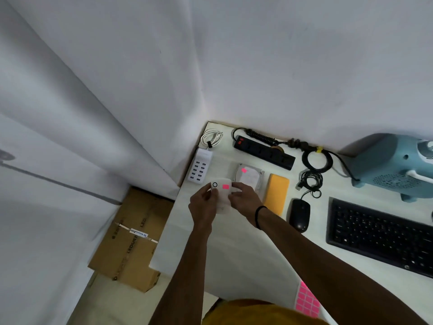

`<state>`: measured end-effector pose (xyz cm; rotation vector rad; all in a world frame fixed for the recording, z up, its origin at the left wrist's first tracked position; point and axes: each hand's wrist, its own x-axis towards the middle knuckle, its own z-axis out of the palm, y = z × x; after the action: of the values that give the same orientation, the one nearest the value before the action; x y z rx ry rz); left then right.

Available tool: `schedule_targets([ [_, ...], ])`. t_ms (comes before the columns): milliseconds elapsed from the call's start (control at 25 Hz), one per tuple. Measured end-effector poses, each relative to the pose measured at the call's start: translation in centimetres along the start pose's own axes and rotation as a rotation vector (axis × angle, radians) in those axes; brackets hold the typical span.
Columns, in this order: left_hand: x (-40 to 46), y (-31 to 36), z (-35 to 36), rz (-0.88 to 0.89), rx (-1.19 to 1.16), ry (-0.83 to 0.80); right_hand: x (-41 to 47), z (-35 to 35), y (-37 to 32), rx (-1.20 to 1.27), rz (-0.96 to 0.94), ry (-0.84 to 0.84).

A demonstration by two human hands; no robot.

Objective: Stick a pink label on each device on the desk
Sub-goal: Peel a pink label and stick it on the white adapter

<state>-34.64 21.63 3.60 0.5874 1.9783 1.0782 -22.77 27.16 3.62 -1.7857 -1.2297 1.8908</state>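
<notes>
A small white device (221,195) with a black ring mark is held above the desk's left part. My left hand (203,207) grips its left edge and my right hand (243,199) grips its right edge. A pink label (225,186) is stuck near the device's top. Behind it lies a silver hard drive (249,175) with a pink label (244,170) on it. A sheet of pink labels (306,300) lies at the desk's near edge by my right forearm.
On the white desk (234,259) are a white multi-port charger (199,170), a coiled white cable (212,137), a black power strip (264,152), a yellow power bank (276,194), a black mouse (300,214), a keyboard (379,235) and a blue appliance (396,165). Cardboard boxes (131,240) sit on the floor left.
</notes>
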Motion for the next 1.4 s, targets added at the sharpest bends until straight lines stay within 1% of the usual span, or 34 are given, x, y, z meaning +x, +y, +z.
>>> schedule_targets([
  [120, 4.3, 0.6, 0.4, 0.054, 0.194, -0.055, 3.1, 0.7, -1.3, -0.025, 0.038, 0.0],
  [240, 8.0, 1.6, 1.4, 0.051, 0.305, -0.16, 6.1, 1.0, -2.5, -0.022, 0.078, 0.012],
  [360, 10.6, 1.8, 2.3, 0.017, 0.334, -0.253, 10.0, 1.0, -1.7, -0.076, 0.084, 0.018],
  [440, 11.7, 1.8, 2.8, 0.008, 0.346, -0.283, 12.3, 0.9, -0.5, -0.076, 0.09, 0.016],
  [560, 13.0, 2.0, 3.5, -0.017, 0.355, -0.29, 11.4, 0.9, -2.5, -0.027, 0.116, 0.039],
  [680, 13.1, 2.0, 3.8, -0.037, 0.357, -0.298, 10.9, 1.1, -3.0, 0.02, 0.13, 0.057],
  [800, 12.6, 2.1, 3.5, -0.041, 0.375, -0.303, 10.6, 0.9, -3.0, -0.002, 0.119, 0.041],
  [920, 11.4, 2.8, 2.8, -0.04, 0.358, -0.269, 9.7, 0.1, -3.2, -0.058, 0.108, 0.027],
  [1000, 9.9, 3.4, 2.2, -0.003, 0.363, -0.232, 8.4, -0.5, -3.5, -0.13, 0.081, 0.012],
  [1080, 8.0, 3.9, 1.9, 0.045, 0.376, -0.216, 6.6, -1.4, -3.6, -0.12, 0.044, 0.026],
  [1280, 2.4, 3.8, 3.6, 0.152, 0.441, -0.316, 0.4, -5.2, -0.8, -0.126, -0.028, 0.16],
  [1400, -2.0, 2.3, 6.2, 0.204, 0.461, -0.453, -3.5, -8.3, 3.3, -0.143, -0.011, 0.227],
])
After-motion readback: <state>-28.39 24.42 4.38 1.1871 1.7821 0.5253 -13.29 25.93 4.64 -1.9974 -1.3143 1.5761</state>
